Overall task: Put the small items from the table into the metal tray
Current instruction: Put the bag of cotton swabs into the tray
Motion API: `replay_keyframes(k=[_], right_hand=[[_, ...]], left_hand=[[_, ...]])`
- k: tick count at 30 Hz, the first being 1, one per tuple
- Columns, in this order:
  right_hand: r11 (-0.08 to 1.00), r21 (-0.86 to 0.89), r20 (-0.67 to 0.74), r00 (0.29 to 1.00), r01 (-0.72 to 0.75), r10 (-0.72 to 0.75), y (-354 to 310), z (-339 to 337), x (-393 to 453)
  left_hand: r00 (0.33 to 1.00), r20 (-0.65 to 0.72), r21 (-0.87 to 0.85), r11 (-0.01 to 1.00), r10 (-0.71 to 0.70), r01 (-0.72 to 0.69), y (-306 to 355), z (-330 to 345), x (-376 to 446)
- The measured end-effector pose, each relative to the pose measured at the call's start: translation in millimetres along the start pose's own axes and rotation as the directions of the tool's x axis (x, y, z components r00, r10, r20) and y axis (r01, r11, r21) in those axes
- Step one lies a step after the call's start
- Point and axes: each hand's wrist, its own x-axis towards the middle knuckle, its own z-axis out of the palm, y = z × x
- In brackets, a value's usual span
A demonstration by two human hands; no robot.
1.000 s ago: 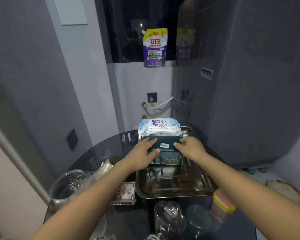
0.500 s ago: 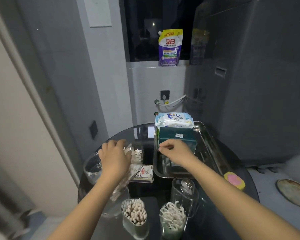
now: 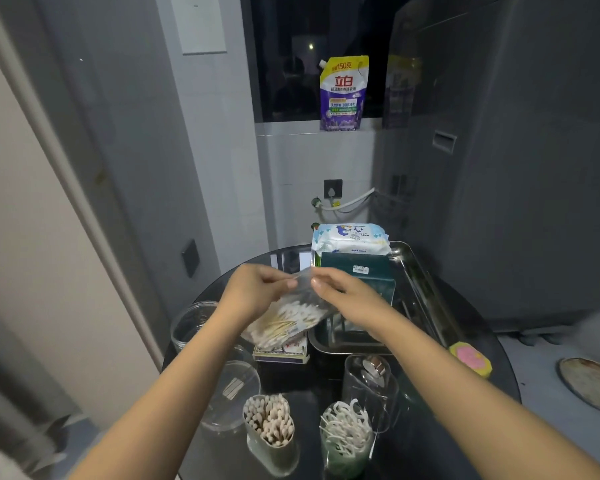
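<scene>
Tray [image 3: 421,271] holds wipes [image 3: 350,239] and box [image 3: 359,275] at far end; both hands, left hand [image 3: 257,292] and right hand [image 3: 343,296], pinch swab bag [image 3: 288,318] above counter [image 3: 326,382]; cups, cards remain.

A home utility or laundry corner. A detergent refill pouch [image 3: 343,93] stands on the sill of a dark window [image 3: 312,57] at 12 o'clock; below it a wall tap with a white hose [image 3: 349,203] runs toward a tall grey appliance [image 3: 506,161] at 2 o'clock. White wall tiles [image 3: 312,157], a round glass table [image 3: 471,306] with household toiletries at 6 o'clock.
</scene>
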Motion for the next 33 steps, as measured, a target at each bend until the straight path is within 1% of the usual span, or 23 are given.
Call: replay_keyframes(k=[2, 4, 6, 8, 10, 11, 12, 13, 14, 15, 16, 17, 19, 20, 22, 23, 25, 27, 30, 32, 33], right_hand=[[0.999, 0.032, 0.005, 0.999, -0.041, 0.041, -0.8, -1.9, -1.8], [0.991, 0.109, -0.045, 0.995, -0.083, 0.088, 0.7, -3.4, -1.5], [0.959, 0.254, -0.116, 0.980, -0.127, 0.161, 5.4, -6.6, 1.7], [0.905, 0.399, -0.185, 0.953, -0.150, 0.240, 9.9, -11.6, 5.2], [0.844, 0.517, -0.227, 0.928, -0.143, 0.296, 14.6, -16.3, 9.5], [0.809, 0.572, -0.234, 0.919, -0.134, 0.318, 16.0, -18.7, 11.0], [0.773, 0.623, -0.241, 0.911, -0.120, 0.335, 17.2, -20.4, 12.3], [0.732, 0.674, -0.243, 0.906, -0.101, 0.348, 17.5, -21.0, 13.0], [0.693, 0.716, -0.237, 0.904, -0.084, 0.355, 17.5, -20.9, 13.1], [0.652, 0.756, -0.222, 0.909, -0.068, 0.352, 17.0, -20.3, 13.2], [0.618, 0.785, -0.211, 0.916, -0.049, 0.340, 16.4, -19.5, 13.5], [0.592, 0.805, -0.202, 0.922, -0.035, 0.329, 15.3, -18.6, 13.3], [0.595, 0.802, -0.190, 0.920, -0.055, 0.342, 13.1, -17.7, 12.0], [0.625, 0.775, -0.184, 0.912, -0.095, 0.367, 13.2, -17.6, 11.3], [0.694, 0.694, -0.172, 0.893, -0.190, 0.417, 15.1, -19.0, 8.3], [0.711, 0.670, -0.171, 0.888, -0.212, 0.426, 15.0, -20.3, 7.2], [0.710, 0.679, -0.198, 0.884, -0.188, 0.424, 14.7, -22.6, 5.9], [0.705, 0.696, -0.255, 0.870, -0.138, 0.422, 14.3, -22.7, 6.9], [0.759, 0.647, -0.359, 0.846, -0.080, 0.395, 15.9, -21.8, 8.2], [0.783, 0.620, -0.394, 0.842, -0.051, 0.367, 17.4, -26.5, 8.0], [0.778, 0.628, -0.389, 0.852, -0.033, 0.350, 16.9, -31.9, 6.1]], left_hand=[[0.999, 0.045, -0.097, 0.995, 0.016, -0.011, 10.6, 1.9, 1.3], [0.999, 0.052, -0.144, 0.990, 0.002, 0.006, 16.5, 4.5, 3.3], [1.000, 0.021, -0.138, 0.990, -0.006, 0.009, 15.9, 8.7, 4.7], [0.999, -0.028, -0.137, 0.990, -0.030, 0.025, 8.5, 13.7, 5.6], [0.993, -0.040, -0.202, 0.974, -0.111, 0.101, -1.3, 18.2, 5.4], [0.983, -0.015, -0.274, 0.946, -0.183, 0.172, -4.5, 21.1, 5.3], [0.961, 0.043, -0.365, 0.891, -0.275, 0.271, -5.9, 24.1, 5.3], [0.923, 0.134, -0.458, 0.804, -0.359, 0.379, -5.7, 26.8, 5.6], [0.882, 0.234, -0.537, 0.702, -0.409, 0.468, -3.6, 29.8, 5.7], [0.847, 0.317, -0.580, 0.620, -0.426, 0.529, -0.8, 32.3, 6.1], [0.825, 0.373, -0.599, 0.569, -0.425, 0.563, 0.8, 35.2, 8.5], [0.816, 0.399, -0.614, 0.539, -0.419, 0.577, 1.7, 37.9, 11.4], [0.828, 0.390, -0.662, 0.503, -0.403, 0.556, 4.0, 42.4, 15.6], [0.846, 0.360, -0.686, 0.503, -0.393, 0.526, 4.6, 44.6, 17.3], [0.894, 0.249, -0.694, 0.575, -0.374, 0.434, 3.5, 51.0, 21.1], [0.913, 0.185, -0.686, 0.617, -0.364, 0.385, 2.9, 54.6, 22.1], [0.931, 0.081, -0.677, 0.666, -0.355, 0.312, 0.3, 61.9, 23.8], [0.936, 0.020, -0.663, 0.696, -0.352, 0.276, -2.0, 67.5, 25.1], [0.945, -0.026, -0.655, 0.719, -0.326, 0.230, -4.3, 72.3, 28.8], [0.950, -0.025, -0.684, 0.698, -0.311, 0.211, -2.2, 73.2, 31.7], [0.955, -0.004, -0.707, 0.676, -0.297, 0.207, -0.4, 74.1, 34.2]])
